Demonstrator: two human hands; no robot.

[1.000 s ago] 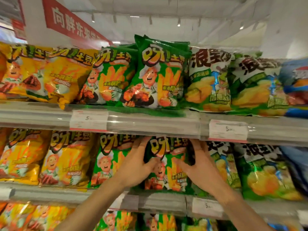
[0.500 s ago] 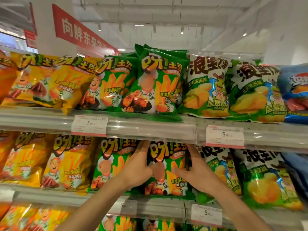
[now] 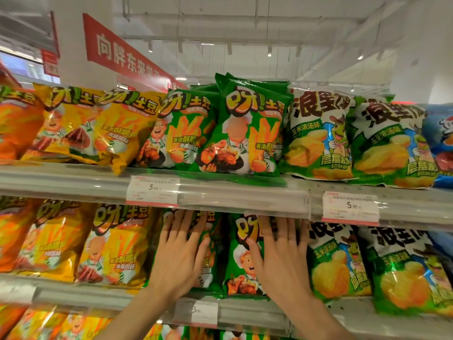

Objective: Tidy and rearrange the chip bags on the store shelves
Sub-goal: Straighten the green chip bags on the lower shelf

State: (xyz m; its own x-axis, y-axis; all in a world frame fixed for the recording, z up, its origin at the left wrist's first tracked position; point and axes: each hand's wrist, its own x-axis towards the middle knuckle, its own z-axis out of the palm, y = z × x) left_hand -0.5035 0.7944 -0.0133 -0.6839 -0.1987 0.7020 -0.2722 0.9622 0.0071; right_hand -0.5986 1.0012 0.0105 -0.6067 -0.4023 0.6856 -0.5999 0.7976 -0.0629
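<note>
The upper shelf [image 3: 245, 192] carries upright chip bags in a row along its front edge: orange bag [image 3: 17, 128] at the left end, yellow bags [image 3: 98, 128], green bags [image 3: 245, 128] in the middle, green-and-white corn bags [image 3: 318, 136], a blue bag [image 3: 441, 143] at the right end. The middle shelf [image 3: 245, 312] holds the same order, with price tags [image 3: 153, 191] on the front edges.

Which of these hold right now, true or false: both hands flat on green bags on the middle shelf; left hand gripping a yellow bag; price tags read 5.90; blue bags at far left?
1. Both hands, left hand and right hand, lie flat on green chip bags: true.
2. The left hand grips a yellow bag: false, its fingers are straight on a green one.
3. The price tag reads 5.90: true.
4. Blue bags sit far left: false, the blue bag is far right.
</note>
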